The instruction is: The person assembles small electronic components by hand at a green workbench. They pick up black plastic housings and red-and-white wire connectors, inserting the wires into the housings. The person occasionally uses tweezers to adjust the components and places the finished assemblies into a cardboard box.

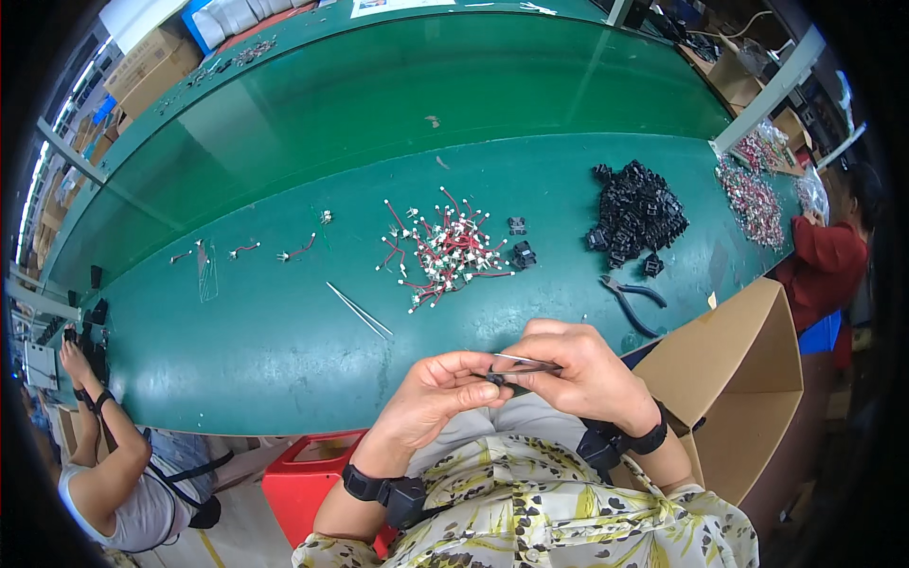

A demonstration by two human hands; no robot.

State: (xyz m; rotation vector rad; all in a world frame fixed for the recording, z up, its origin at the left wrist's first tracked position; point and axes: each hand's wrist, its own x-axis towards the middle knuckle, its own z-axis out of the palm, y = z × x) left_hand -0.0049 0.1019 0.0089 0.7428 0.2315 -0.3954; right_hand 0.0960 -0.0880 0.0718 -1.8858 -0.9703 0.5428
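My left hand (437, 393) pinches a small black plastic part (496, 379) between thumb and fingertips, just off the table's near edge. My right hand (592, 374) is closed on metal tweezers (526, 362), whose tips reach to the part. The fingers hide most of the part. Beyond my hands, a heap of short red wires with white connectors (454, 251) lies on the green table (256, 369). Two dark plastic pieces, a flat one (517, 226) and a blockier one (523, 254), lie beside that heap.
Black plastic parts (639, 213) are piled to the right, with pliers (632, 301) nearer me. A second pair of tweezers (360, 310) lies left. An open cardboard box (729, 379) stands at my right, a red stool (308, 483) at my left. People work at both sides.
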